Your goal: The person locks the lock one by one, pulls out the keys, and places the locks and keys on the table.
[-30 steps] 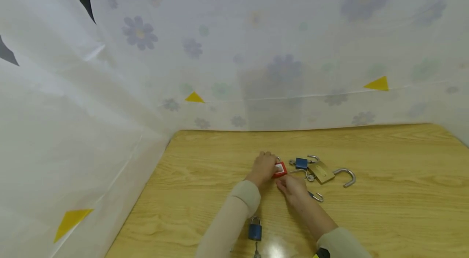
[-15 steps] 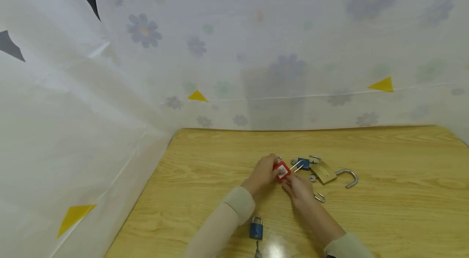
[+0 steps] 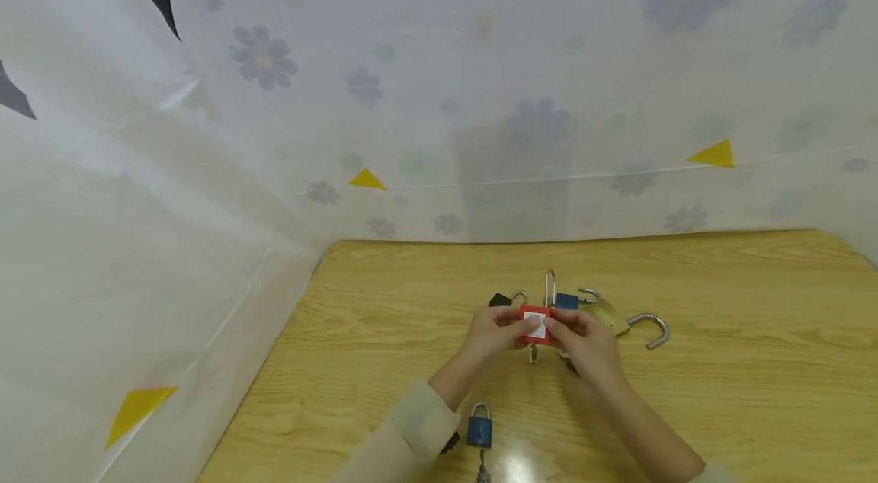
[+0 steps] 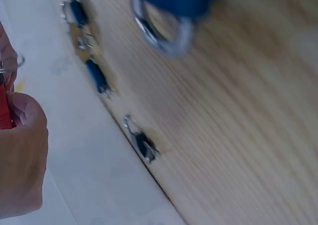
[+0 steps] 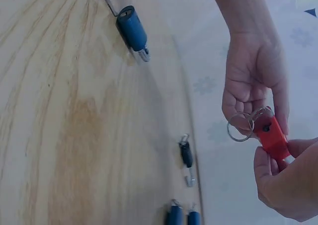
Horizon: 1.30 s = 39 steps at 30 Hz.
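Both hands hold a red padlock (image 3: 536,325) with a white label, close over the table. The left hand (image 3: 490,334) grips its left side and the right hand (image 3: 593,350) its right side, thumbs on the label. Its long thin shackle (image 3: 549,286) rises above the right end of the body. A key (image 3: 533,353) hangs beneath, and a key ring (image 5: 240,127) shows at the padlock's keyhole end in the right wrist view. Only an edge of the red body shows in the left wrist view.
Behind the hands lie a black padlock (image 3: 500,301), a blue padlock (image 3: 566,302) and a brass padlock (image 3: 608,315), all with raised shackles. Nearer stands a blue padlock (image 3: 479,432) with its shackle down and a key (image 3: 483,471) below. A floral sheet (image 3: 411,125) borders the table (image 3: 384,300).
The red padlock has turned from shackle pointing right to shackle pointing away, label facing up. The right hand has shifted to its right side, and the black padlock has come into view.
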Motion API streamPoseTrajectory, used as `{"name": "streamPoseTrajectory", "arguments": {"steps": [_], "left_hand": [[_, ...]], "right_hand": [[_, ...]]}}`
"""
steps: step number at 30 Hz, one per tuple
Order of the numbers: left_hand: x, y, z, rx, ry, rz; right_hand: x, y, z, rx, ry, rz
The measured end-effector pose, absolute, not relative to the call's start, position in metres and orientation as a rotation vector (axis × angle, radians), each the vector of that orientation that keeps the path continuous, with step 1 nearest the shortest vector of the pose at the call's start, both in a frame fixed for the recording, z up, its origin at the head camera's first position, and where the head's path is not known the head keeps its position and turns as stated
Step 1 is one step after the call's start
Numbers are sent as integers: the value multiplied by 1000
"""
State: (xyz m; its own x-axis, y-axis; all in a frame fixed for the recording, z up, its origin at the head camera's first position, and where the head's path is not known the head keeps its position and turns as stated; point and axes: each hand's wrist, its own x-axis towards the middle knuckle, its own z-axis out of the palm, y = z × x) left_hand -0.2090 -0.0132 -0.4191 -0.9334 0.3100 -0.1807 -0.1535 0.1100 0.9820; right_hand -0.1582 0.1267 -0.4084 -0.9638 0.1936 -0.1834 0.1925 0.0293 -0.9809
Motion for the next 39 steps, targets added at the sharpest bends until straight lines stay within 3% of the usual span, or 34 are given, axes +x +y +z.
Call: {"name": "streamPoseTrajectory", "arguments": {"steps": [14, 22, 31, 39], "left_hand": [[-147, -20, -403, 27, 1709, 2034], [-132, -21, -412, 11, 1721, 2011], [-125, -20, -412, 19, 1753, 2017], [-121, -13, -409, 114, 1785, 2049]], "right_hand": [[-115, 147, -391, -118, -2449, 2122], [-101, 148, -401, -177, -2510, 2099], [-101, 158, -399, -8, -2529, 2102], [-124, 162, -354, 23, -2780, 1456]]}}
